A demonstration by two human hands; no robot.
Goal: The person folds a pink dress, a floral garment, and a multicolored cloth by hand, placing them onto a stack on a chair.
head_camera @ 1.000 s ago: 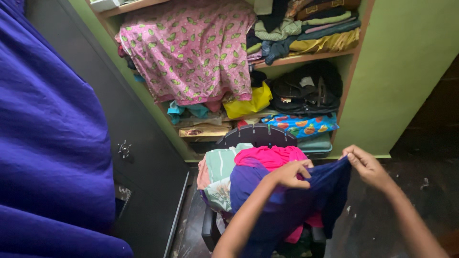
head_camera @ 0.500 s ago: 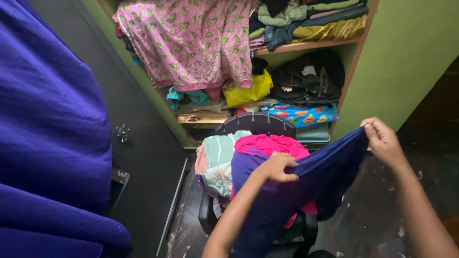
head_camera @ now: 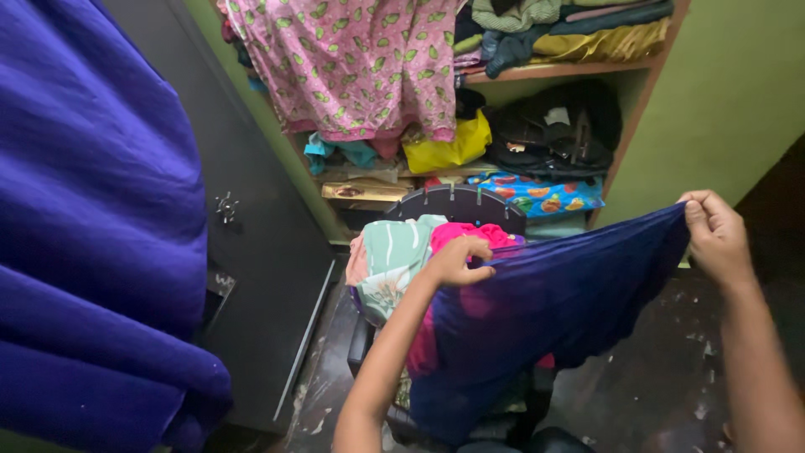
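Note:
A dark blue cloth [head_camera: 553,302] is stretched wide between my two hands above a chair piled with clothes. My left hand [head_camera: 457,260] pinches its top edge on the left, over a pink garment [head_camera: 470,235]. My right hand [head_camera: 717,235] grips the other top corner, held out to the right. The cloth hangs down and hides most of the pile. A mint-green patterned garment [head_camera: 390,268] lies on the pile's left side. The black chair back [head_camera: 457,205] shows behind the pile.
An open green cupboard holds a pink leaf-print cloth [head_camera: 352,67], folded clothes [head_camera: 570,29], a yellow bag [head_camera: 444,151], a black bag [head_camera: 553,134] and a fruit-print item [head_camera: 537,195]. A large purple cloth [head_camera: 92,218] hangs at left by a dark cupboard door [head_camera: 260,252].
My hands have moved apart, the right one swinging out to the right and up, so the blue cloth went from bunched to spread wide. The view shifted slightly.

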